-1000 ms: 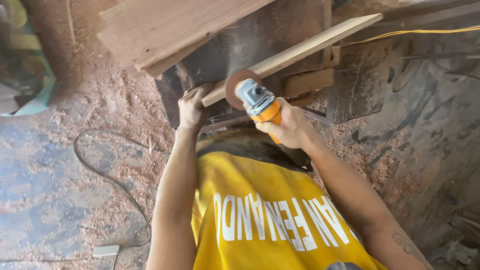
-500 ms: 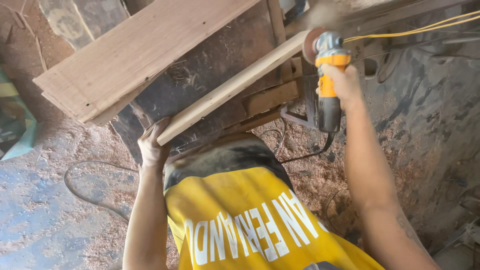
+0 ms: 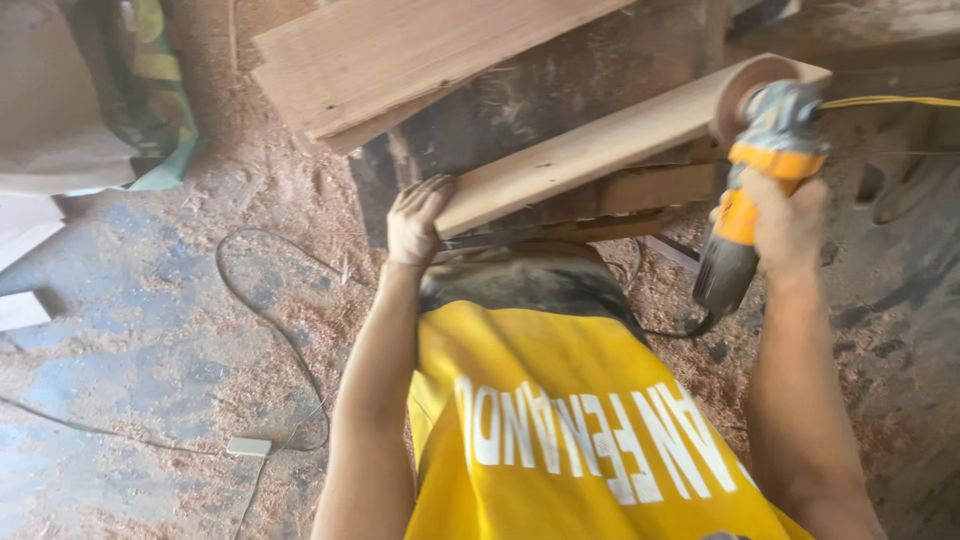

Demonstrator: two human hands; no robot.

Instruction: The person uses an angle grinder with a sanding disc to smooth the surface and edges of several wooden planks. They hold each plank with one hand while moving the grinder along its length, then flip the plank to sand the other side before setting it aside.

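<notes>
- Sanding was the step in hand, as we judged it: our right hand (image 3: 785,222) was clamped around the yellow-and-black body of the angle grinder (image 3: 755,185), its brown sanding disc (image 3: 745,92) pressed against the far end of the long plank (image 3: 610,145).
- Our left hand (image 3: 418,218) was closed on the near end of that plank, fingers curled over its top face and edge, steadying it.
- The plank lay tilted across a dark workbench (image 3: 560,80), rising from our left hand towards the disc; a wider board (image 3: 420,50) rested on the bench just beyond it.
- The yellow cord (image 3: 890,101) ran off to the right from the grinder's head.
- Sawdust covered the floor (image 3: 150,340), where a thin grey cable (image 3: 270,310) looped beside our left arm.
- We judged that the next move called for a firm hold at the near end and light, even pressure on the disc, with the cord kept away from it.
- Whether the disc was spinning we could not tell.
</notes>
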